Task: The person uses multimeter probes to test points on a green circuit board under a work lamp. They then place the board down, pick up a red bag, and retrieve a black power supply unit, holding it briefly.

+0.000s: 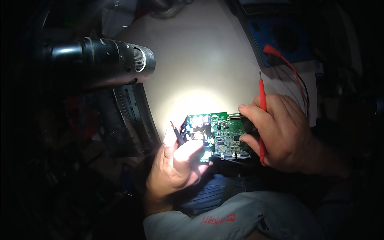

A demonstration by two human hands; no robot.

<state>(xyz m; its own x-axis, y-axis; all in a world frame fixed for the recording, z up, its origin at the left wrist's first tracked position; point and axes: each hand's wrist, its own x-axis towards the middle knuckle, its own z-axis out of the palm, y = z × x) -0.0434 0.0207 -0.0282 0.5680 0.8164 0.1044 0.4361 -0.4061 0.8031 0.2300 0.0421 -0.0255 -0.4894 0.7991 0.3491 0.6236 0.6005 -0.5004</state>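
Note:
A green circuit board (224, 134) with capacitors and small chips is held up between my two hands under bright light. My left hand (170, 168) is closed round its left end, thumb on top, and also holds a black test probe (177, 134) with its tip pointing up and left. My right hand (286, 134) pinches the right end of the board by its edge. In the same hand a red test probe (262, 94) stands nearly upright, its metal tip pointing away from me and off the board. Glare washes out part of the left end.
A blue multimeter (276, 34) lies at the far right, with a red lead plug (272, 50) and cables beside it. A dark metal cylinder with a mesh slot (108, 60) juts in from the left. Below it is a dark slotted housing (132, 116). A pale tabletop (192, 52) extends beyond the board.

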